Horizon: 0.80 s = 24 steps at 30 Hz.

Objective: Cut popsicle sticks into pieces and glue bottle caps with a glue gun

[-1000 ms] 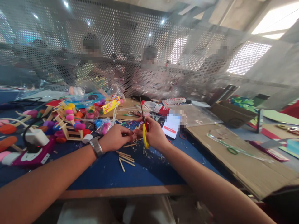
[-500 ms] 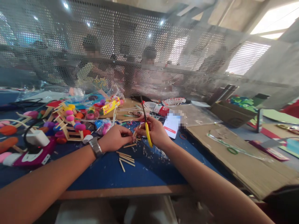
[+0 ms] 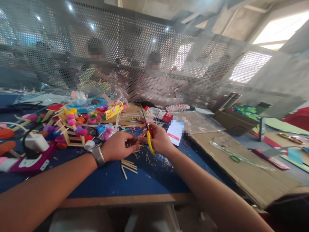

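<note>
Slipping yellow-handled scissors (image 3: 149,142) could be nipping the left hand (image 3: 118,145).
Right hand (image 3: 159,139) is holding them beside it; I can't tell left's grip.

Scissors (image 3: 149,139): yellow handle, dark blades pointing away, left of the phone (image 3: 174,132)
Sticks (image 3: 129,166): pale, loosely grouped, front-left of the phone

- A grey perforated screen (image 3: 125,35) stands behind the table (image 3: 164,185), across most of the background.
- The table has a blue top and a brown front edge.
- At the upper right, a bright window (image 3: 285,30) shows white light; below it is a bright striped panel (image 3: 251,66).
- Small white lights (image 3: 70,7) shine on or through the screen (which of two, I cannot tell).
- Under the table it is dim.
</note>
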### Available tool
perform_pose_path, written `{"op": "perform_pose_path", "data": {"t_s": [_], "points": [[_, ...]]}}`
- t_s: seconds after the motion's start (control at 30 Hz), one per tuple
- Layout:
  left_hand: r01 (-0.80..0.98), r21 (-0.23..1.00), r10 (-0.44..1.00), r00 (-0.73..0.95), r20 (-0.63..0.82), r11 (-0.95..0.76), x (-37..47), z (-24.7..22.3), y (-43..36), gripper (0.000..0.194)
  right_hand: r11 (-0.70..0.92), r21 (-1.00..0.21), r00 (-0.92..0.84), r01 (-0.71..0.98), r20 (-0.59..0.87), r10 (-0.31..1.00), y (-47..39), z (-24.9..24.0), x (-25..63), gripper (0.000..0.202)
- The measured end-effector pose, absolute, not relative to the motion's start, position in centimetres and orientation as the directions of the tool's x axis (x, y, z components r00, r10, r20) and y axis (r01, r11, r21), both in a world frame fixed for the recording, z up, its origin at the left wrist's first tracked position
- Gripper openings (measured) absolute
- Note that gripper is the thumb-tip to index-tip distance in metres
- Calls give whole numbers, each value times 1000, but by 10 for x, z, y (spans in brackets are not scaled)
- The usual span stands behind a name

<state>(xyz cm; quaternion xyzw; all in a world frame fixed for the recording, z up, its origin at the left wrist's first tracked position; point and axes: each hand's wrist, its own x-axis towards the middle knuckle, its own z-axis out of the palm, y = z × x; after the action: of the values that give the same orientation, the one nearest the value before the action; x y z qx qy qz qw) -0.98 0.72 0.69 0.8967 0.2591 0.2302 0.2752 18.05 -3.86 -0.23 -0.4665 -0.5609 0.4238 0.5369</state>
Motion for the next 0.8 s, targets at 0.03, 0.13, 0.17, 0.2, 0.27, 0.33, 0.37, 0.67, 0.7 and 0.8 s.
{"op": "perform_pose_path", "data": {"t_s": [0.03,0.13,0.17,0.2,0.27,0.33,0.37,0.67,0.7,0.8], "points": [[338,624,599,755,267,-705,-10,6,7,29,203,-977,11,61,204,979,-38,-3,180,55],[340,670,632,733,250,-659,-9,3,10,30,187,-982,2,19,187,982,-37,-5,177,59],[339,683,640,729,245,-647,-8,2,11,29,183,-983,2,11,183,983,-37,-7,176,60],[336,691,643,726,243,-640,-8,1,12,28,181,-984,5,5,181,984,-36,-7,175,61],[323,706,647,722,246,-630,-8,1,13,28,185,-983,19,0,185,983,-35,-9,174,62],[306,728,659,707,257,-613,-9,2,14,28,201,-979,39,-2,201,979,-36,-8,175,60],[296,741,668,696,265,-602,-9,3,15,28,211,-978,47,-3,210,977,-36,-7,176,59],[161,911,762,613,209,-380,-14,5,26,36,188,-978,-92,89,179,980,-43,-2,186,61],[146,925,764,616,193,-351,-14,6,26,36,189,-979,-102,82,180,978,-43,-4,186,60],[105,958,763,630,143,-265,-13,6,24,37,227,-972,-123,61,218,968,-43,-9,185,60]]}}
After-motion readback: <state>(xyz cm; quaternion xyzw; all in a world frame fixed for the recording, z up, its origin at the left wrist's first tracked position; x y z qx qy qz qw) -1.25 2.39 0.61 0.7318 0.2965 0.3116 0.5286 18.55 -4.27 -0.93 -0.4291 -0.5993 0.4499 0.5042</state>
